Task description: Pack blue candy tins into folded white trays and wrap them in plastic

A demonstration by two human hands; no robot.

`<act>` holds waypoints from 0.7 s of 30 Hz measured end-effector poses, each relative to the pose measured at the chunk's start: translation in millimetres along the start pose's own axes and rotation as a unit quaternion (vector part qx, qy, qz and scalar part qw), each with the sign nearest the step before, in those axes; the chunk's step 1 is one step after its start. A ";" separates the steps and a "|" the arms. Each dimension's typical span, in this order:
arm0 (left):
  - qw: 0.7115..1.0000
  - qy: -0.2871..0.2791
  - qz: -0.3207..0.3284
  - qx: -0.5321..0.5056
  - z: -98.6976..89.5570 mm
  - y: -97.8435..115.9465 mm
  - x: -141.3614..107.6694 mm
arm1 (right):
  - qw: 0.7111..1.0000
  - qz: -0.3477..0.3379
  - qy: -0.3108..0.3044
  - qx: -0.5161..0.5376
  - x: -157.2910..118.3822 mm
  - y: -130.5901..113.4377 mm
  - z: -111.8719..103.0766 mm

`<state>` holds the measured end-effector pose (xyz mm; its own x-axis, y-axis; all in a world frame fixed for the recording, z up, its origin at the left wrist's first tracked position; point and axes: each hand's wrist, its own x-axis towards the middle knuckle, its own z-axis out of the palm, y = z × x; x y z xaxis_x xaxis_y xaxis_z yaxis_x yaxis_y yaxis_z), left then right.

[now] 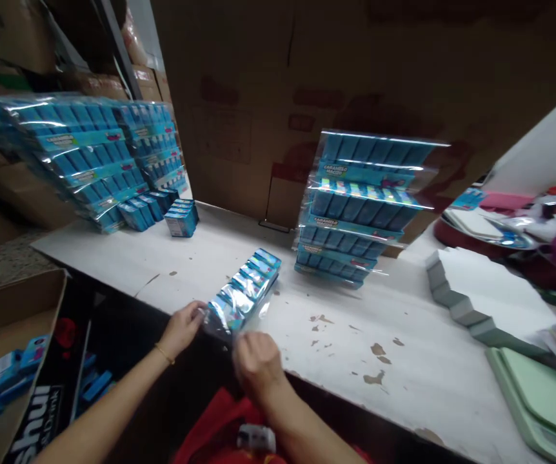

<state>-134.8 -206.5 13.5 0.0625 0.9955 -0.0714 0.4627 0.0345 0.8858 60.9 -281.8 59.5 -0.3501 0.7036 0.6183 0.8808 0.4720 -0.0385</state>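
A row of small blue boxes [248, 283] in a clear plastic bag [216, 323] lies slantwise at the white table's [326, 361] front edge. My left hand [182, 327] is closed, pinching the bag's near left corner between thumb and fingers. At the near right corner my right hand [258, 362] is curled and slightly blurred, gripping the bag's loose end. Behind the row stands a stack of bagged blue boxes [350, 222], several layers high. Farther left sit loose blue boxes [181, 218], apart from both hands.
Tall stacks of bagged blue boxes [89, 158] rise at the back left. A large cardboard carton [258, 84] walls off the back. Folded white card [491, 290] and a pale green scale [544, 393] lie right. An open carton [21, 290] with blue boxes stands lower left.
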 end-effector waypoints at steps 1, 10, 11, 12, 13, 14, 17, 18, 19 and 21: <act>1.000 0.021 -0.009 -0.014 -11.2 -2.2 12.4 | 1.000 -0.007 -0.007 0.013 9.2 -12.3 4.7; 0.939 0.167 -0.160 -0.253 -50.3 -6.1 18.0 | 0.921 0.244 0.117 0.281 63.0 95.2 6.2; 0.930 0.153 -0.169 -0.288 -44.4 -6.0 11.1 | 0.893 0.321 0.099 0.298 66.4 120.2 12.4; 0.922 0.135 -0.172 -0.319 -38.0 -5.9 5.5 | 0.860 0.379 0.049 0.340 70.2 141.4 20.3; 0.916 0.120 -0.173 -0.341 -31.8 -5.7 1.7 | 0.818 0.423 -0.004 0.390 74.2 157.5 29.1; 0.913 0.108 -0.173 -0.354 -26.5 -5.6 -0.5 | 0.774 0.452 -0.064 0.439 78.1 168.4 37.8; 0.914 0.084 -0.166 -0.361 -18.3 -6.5 -1.2 | 0.682 0.461 -0.185 0.537 87.7 175.1 58.0; 0.915 0.078 -0.162 -0.362 -17.9 -7.2 -0.8 | 0.676 0.454 -0.199 0.545 89.9 172.4 62.2; 0.915 0.074 -0.159 -0.364 -18.2 -7.9 -0.5 | 0.679 0.450 -0.202 0.544 91.7 168.8 65.4; 0.913 0.071 -0.156 -0.369 -19.9 -8.9 -1.0 | 0.688 0.450 -0.199 0.534 94.3 162.0 68.7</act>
<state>-156.5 -206.0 14.8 -0.1096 0.9270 -0.3586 -0.2875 0.3158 0.9042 148.7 -102.4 57.7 -0.0634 0.9552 -0.2889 0.1367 -0.2785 -0.9507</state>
